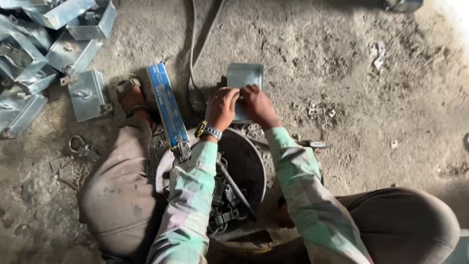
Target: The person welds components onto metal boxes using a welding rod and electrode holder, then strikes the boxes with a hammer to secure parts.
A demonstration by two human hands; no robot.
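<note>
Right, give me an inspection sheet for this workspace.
Surface: dusty concrete floor, gritty, with debris.
Job's things: small grey metal box on the floor, open side up.
Clutter: pile of metal boxes on the left; blue carton of rods; round pan of metal parts; small brackets.
Grippers: left hand and right hand both on the box's near edge, fingers curled.
Cables: dark cable running up the floor.
Surroundings: nothing seen.

Head camera, steep downward, close over hands (239, 105).
</note>
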